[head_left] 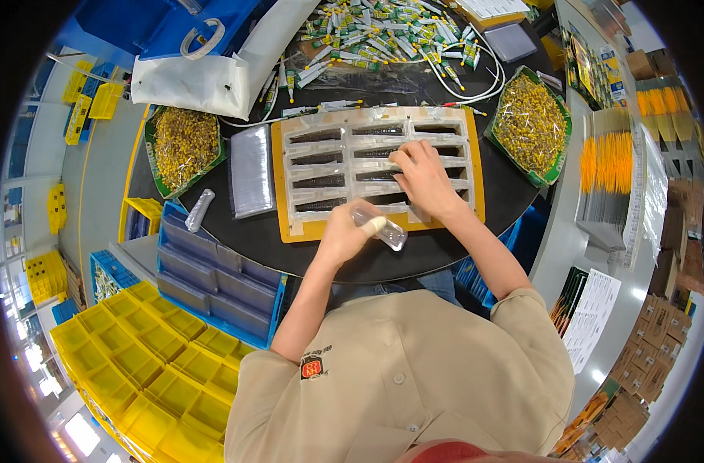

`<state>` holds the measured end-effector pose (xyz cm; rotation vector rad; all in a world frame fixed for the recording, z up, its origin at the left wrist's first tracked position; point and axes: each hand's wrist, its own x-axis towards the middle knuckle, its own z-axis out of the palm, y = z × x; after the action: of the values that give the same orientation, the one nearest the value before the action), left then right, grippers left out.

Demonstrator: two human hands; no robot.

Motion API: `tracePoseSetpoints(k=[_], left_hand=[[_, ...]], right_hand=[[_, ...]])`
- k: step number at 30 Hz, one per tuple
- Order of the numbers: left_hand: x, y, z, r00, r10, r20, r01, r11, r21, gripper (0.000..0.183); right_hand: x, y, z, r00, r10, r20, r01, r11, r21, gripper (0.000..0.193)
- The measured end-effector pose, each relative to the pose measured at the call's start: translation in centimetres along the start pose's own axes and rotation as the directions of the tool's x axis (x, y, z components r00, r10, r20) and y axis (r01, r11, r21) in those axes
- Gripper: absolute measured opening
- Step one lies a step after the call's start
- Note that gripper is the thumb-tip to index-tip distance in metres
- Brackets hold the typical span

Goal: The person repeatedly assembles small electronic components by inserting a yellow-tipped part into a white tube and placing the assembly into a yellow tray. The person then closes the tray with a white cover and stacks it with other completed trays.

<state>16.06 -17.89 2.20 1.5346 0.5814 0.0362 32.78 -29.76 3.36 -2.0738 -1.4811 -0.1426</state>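
Observation:
My left hand (348,234) is closed around a few clear plastic blister shells (389,231), or one thick one; the layers are hard to separate. It hovers at the front edge of a yellow-edged board (479,193) with white-framed slots (317,182) in three columns. Over the middle and right columns of that board, my right hand (427,179) has its fingers bent together and reaching down at a slot. Whatever its fingertips hold is hidden beneath them. Several slots show a dark inside with clear plastic edges.
Green-edged boxes of small yellow pieces (186,143) (531,127) flank the board. Stacked clear sheets (252,171) and a loose shell (201,210) lie at left. Behind, small tubes (383,35) are heaped beside a white cable (495,85). Yellow bins (147,359) stand lower left.

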Motion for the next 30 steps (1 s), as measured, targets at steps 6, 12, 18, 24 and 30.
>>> tracePoseSetpoints(k=[6,12,18,24,30], left_hand=[[-1.2,-0.5,0.4,0.971,-0.232,-0.054,0.224,0.968,-0.117,0.028],[-2.0,1.2,2.2,0.999,-0.029,-0.017,0.029,0.999,-0.021,0.022],[6.3,3.9,2.9,0.998,-0.043,0.038,0.044,0.998,-0.043,0.034],[8.1,3.8,6.2,0.994,-0.030,0.109,0.020,0.995,0.095,0.019],[9.4,4.0,6.2,0.998,-0.056,-0.042,0.057,0.998,0.034,0.028]], right_hand=[[-2.6,-1.3,-0.3,0.936,0.001,0.353,-0.167,0.882,0.440,0.017],[-3.0,-0.5,-0.9,0.988,0.040,0.147,-0.098,0.907,0.409,0.014],[-0.4,6.1,-3.5,0.994,0.047,0.101,-0.093,0.841,0.533,0.015],[2.5,12.3,-5.1,0.983,0.131,0.129,-0.130,0.991,-0.009,0.030],[-0.5,9.8,-5.6,0.913,0.094,0.398,-0.301,0.813,0.498,0.016]])
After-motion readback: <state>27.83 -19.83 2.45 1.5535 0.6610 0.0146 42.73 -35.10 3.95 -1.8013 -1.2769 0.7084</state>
